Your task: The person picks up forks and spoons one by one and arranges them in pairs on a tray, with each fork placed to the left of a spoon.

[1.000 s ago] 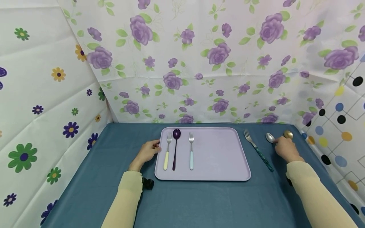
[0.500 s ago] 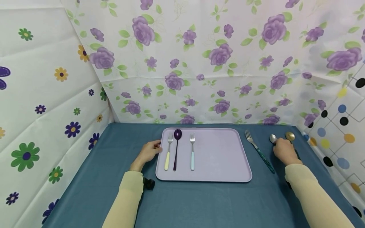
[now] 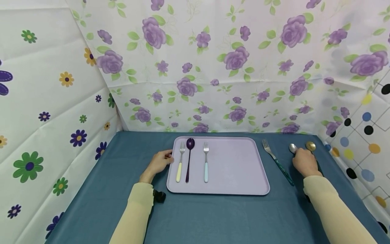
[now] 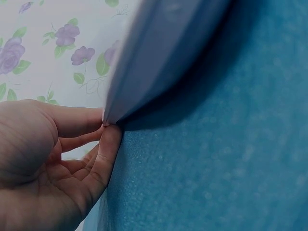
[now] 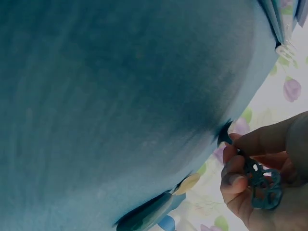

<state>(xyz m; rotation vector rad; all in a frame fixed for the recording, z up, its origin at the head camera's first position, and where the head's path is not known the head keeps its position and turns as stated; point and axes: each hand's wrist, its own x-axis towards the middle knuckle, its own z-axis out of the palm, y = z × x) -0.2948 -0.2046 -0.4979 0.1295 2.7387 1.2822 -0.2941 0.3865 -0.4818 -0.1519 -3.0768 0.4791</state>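
My left hand (image 3: 159,161) pinches the left rim of the lilac tray (image 3: 237,166), thumb and finger meeting at its edge in the left wrist view. On the tray lie a yellow-handled fork (image 3: 179,167), a dark purple spoon (image 3: 190,143) and a light-blue-handled fork (image 3: 206,169). To the right of the tray, my right hand (image 3: 305,162) grips a silver spoon (image 3: 293,148); its patterned teal handle shows against the palm in the right wrist view. Beside that hand lies a gold spoon (image 3: 310,146) with a dark green handle (image 5: 147,211).
Between the tray and my right hand, a green-handled fork (image 3: 278,165) lies slantwise on the blue cloth (image 3: 225,217). Floral sheeting (image 3: 210,67) rises behind the table, with patterned sheets at the left (image 3: 61,101) and right.
My right hand has shifted slightly left and nearer, so the gold spoon's dark handle now shows beside it. The left hand stays on the tray's rim.
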